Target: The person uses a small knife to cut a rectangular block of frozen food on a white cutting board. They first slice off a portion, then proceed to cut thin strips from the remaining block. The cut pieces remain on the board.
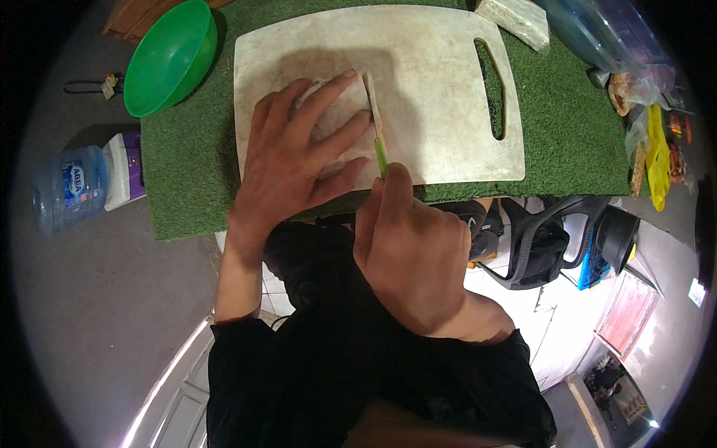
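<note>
My left hand (305,143) lies palm down with fingers spread, pressing a pale flat food slab (343,111) onto a white cutting board (442,73). Clear plastic seems to show around the slab, and much of it is hidden beneath the hand. In my right hand (417,246) is a small knife with a green handle (381,157). Its thin blade runs along the slab's right side, close to my left index fingertip. A narrow pale strip (377,112) lies against the blade's right side.
Green artificial turf (566,140) covers the table under the board. A green plastic bowl (171,59) is at the back left. Back right are a plastic-wrapped pale block (515,22), a large clear bluish plastic container (610,33) and a yellow plastic bag (657,159). An Aqua water bottle (73,185) is at left.
</note>
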`<state>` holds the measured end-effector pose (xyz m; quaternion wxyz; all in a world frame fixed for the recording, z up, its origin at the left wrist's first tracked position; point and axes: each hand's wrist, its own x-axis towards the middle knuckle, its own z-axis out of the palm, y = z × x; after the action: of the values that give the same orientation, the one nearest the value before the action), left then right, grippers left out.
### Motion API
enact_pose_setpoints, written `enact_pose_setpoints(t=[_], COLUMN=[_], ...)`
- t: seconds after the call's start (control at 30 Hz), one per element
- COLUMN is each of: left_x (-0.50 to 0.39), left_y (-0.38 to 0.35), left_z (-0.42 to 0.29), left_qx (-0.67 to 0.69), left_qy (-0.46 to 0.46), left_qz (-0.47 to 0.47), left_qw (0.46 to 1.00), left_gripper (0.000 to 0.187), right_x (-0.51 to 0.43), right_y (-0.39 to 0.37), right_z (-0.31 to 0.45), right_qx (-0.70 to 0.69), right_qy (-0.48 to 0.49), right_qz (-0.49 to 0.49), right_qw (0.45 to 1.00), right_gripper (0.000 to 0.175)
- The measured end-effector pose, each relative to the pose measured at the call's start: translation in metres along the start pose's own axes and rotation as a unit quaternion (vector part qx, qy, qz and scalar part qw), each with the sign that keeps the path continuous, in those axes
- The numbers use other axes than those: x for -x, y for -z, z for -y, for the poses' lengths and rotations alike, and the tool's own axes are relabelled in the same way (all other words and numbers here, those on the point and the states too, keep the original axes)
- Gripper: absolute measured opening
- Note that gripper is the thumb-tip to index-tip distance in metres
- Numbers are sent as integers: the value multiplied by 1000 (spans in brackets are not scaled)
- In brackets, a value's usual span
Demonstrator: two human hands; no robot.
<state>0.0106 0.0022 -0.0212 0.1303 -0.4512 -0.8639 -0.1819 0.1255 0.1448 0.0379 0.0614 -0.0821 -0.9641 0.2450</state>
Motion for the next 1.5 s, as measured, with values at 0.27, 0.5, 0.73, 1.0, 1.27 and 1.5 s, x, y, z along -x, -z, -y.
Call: enact_pose_setpoints(t=[0.27, 0.5, 0.73, 1.0, 1.27, 1.5], left_x=[0, -1, 0, 2, 1, 1], left_y=[0, 6, -2, -5, -4, -5], left_z=[0, -7, -15, -13, -15, -14], left_qx=[-3, -6, -11, -13, -9, -8], left_qy=[-3, 0, 17, 11, 11, 10], left_qz=[-5, 19, 3, -7, -9, -15], left_qw=[1000, 1000, 1000, 1000, 1000, 1000], left_gripper=[44, 45, 33, 34, 35, 35], right_x=[2, 5, 7, 7, 15, 18], right_y=[2, 4, 0, -8, -8, -11], right_z=[-4, -4, -1, -4, -5, -7], right_qx=[-6, 20, 9, -7, 2, 15], right_qy=[21, 22, 7, 9, 5, 14], right_qz=[-1, -3, 0, -1, -9, -7], right_qw=[1000, 1000, 1000, 1000, 1000, 1000], right_gripper=[14, 14, 17, 19, 21, 25])
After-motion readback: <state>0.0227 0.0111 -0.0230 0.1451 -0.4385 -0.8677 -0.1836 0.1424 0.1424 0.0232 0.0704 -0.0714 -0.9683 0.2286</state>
